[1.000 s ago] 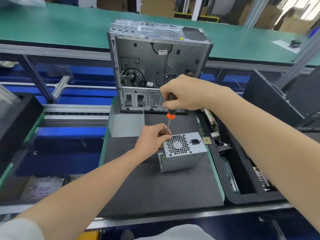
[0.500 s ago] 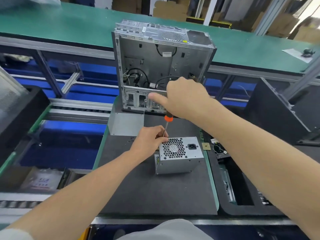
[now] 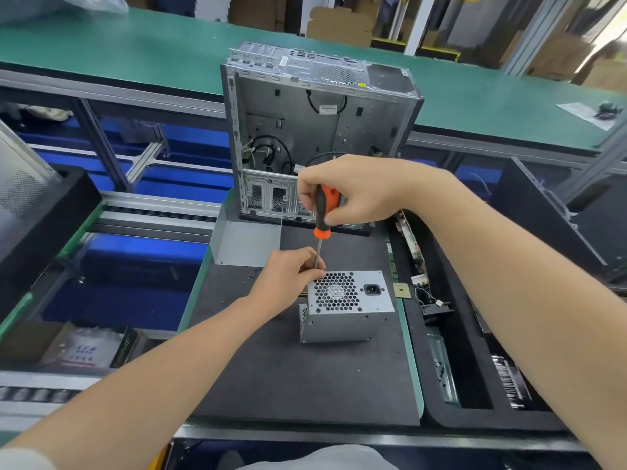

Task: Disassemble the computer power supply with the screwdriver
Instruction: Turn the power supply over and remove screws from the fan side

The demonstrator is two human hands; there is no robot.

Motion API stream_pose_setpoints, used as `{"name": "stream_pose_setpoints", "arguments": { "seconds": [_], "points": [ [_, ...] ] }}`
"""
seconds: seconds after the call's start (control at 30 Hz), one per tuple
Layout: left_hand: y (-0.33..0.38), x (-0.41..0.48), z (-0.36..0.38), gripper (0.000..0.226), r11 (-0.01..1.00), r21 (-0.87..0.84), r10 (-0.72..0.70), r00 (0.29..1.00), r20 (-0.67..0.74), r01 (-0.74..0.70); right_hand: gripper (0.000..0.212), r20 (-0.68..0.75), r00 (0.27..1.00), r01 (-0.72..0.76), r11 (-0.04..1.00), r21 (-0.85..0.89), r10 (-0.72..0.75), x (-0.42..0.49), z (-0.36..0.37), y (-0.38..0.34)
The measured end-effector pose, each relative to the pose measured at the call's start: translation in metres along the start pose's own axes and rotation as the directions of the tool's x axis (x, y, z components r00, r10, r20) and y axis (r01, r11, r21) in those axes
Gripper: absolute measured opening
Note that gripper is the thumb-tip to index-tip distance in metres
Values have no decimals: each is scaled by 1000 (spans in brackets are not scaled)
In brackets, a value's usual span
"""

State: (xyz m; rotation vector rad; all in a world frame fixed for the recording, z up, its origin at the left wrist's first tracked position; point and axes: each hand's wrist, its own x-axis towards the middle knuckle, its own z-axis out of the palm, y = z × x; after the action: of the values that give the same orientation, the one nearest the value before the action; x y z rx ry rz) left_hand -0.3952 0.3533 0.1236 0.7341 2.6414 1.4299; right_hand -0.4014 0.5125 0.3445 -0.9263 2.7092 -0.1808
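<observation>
Our right hand grips the screwdriver handle above the power supply. Our left hand steadies the shaft at its far-left corner, fingers pinching it.

A: Screwdriver position?
B: Upright. The right grip holds the handle; the tip meets the far-left corner of the power supply.
A: Left grip?
B: It pinches the shaft just above that corner. The power supply sits on the dark worktop.
</observation>
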Motion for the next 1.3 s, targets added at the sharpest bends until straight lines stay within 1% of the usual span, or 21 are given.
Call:
{"name": "stream_pose_setpoints", "arguments": {
  "seconds": [0.03,0.07,0.13,0.17,0.2,0.3,0.4,0.43,0.5,0.6,0.67,0.7,0.77,0.8,0.87,1.0,1.07,1.13,1.2,1.27,1.3],
  "points": [
    [0,0,0,9,1000,7,3,1000,-4,-3,24,-63,995,-75,997,-10,74,1,4,-2],
    [1,0,0,11,1000,13,3,1000,-7,-3,38,-160,972,-182,982,-53,171,3,11,-4],
    [1,-1,0,13,1000,22,5,1000,-11,-5,62,-362,858,-448,876,-180,364,6,24,-12],
    [1,-1,1,11,1000,21,6,1000,-10,-6,62,-412,810,-529,822,-209,417,9,29,-17],
    [1,-1,1,9,1000,16,3,1000,-9,-3,59,-423,796,-552,804,-219,432,12,32,-20],
    [0,-2,-1,6,1000,-6,2,1000,-5,-3,39,-324,883,-412,890,-194,339,17,28,-14],
    [-1,-1,-3,6,1000,-15,11,1000,9,-11,12,-142,987,-102,983,-154,80,8,13,-6],
    [-2,-1,-4,6,1000,-14,15,1000,14,-15,9,-94,995,-26,992,-127,14,4,8,-4],
    [-3,-2,-3,6,1000,-12,25,1000,12,-25,20,-40,998,48,997,-60,-50,0,1,-2],
    [-2,-2,-2,7,999,-5,45,999,-8,-45,31,-39,999,14,1000,20,-14,0,2,-3],
    [-1,-3,0,7,999,6,49,999,-21,-49,21,-124,990,-74,997,-10,72,2,11,-8],
    [-1,-2,0,7,999,12,48,999,-25,-47,27,-210,966,-174,981,-82,154,5,16,-10],
    [-1,-2,0,7,999,22,43,999,-24,-43,57,-394,859,-446,855,-263,327,8,26,-18],
    [-1,-2,0,6,999,21,41,999,-20,-40,61,-439,818,-519,805,-286,371,11,27,-22],
    [-1,-2,-1,6,999,10,43,999,-9,-43,53,-407,828,-508,823,-253,386,16,29,-21],
    [-2,-3,-3,8,999,-5,45,999,0,-45,10,-173,973,-171,979,-111,150,7,15,-8],
    [-1,-3,-3,7,999,-4,46,999,4,-46,13,-96,994,-51,997,-64,45,1,9,-5],
    [0,-3,-2,7,999,-4,49,999,1,-49,26,-73,997,-32,999,9,33,-1,5,-4],
    [1,-3,-1,6,999,5,51,999,-10,-51,29,-88,995,-44,998,52,49,-2,8,-5],
    [1,-3,-1,6,999,18,46,999,-17,-46,22,-178,976,-131,991,-40,122,0,16,-9],
    [1,-3,-1,6,999,21,43,999,-19,-43,31,-262,946,-234,961,-149,189,2,20,-10]
  ]
}}
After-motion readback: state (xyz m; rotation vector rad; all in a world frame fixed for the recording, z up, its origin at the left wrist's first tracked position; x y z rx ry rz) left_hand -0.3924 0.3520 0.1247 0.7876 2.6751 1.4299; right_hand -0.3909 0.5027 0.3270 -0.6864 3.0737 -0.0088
